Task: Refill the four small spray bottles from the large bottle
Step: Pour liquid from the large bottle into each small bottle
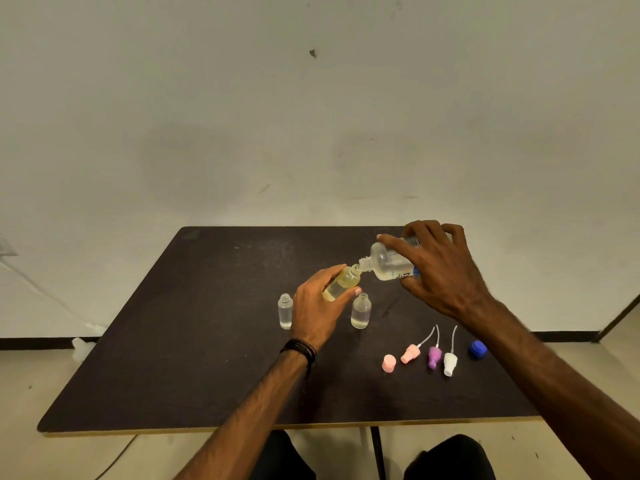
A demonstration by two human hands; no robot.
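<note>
Clear plastic, the large bottle [389,265] is tipped over on its side above the far middle of the table [173,341], its open neck pointing left and slightly down. The right hand [440,271] grasps it from above, fingers wrapped over its body and printed label, thumb underneath. Its mouth meets the open neck of a yellowish small bottle [341,283], which is tilted with its neck up and to the right. The left hand [317,306] is clenched around this small bottle's lower half, thumb on the near side, and holds it lifted off the table. A dark band [299,349] circles the left wrist.

Two more small clear bottles stand upright and uncapped on the dark tabletop: one [285,311] just left of the left hand, the other [361,311] just right of it, below the tilted bottle. Both hold clear liquid. A fourth small bottle cannot be made out.

Nearer and to the right, loose tops lie in a rough row: a pink cap [388,363], a pink sprayer [410,353] with its dip tube, a purple sprayer [433,356], a white sprayer [449,363] and, farthest right, a blue cap [477,349] close beside the right forearm. The sprayers' thin tubes point away toward the far edge.

Beyond the table is a pale wall [311,116].
</note>
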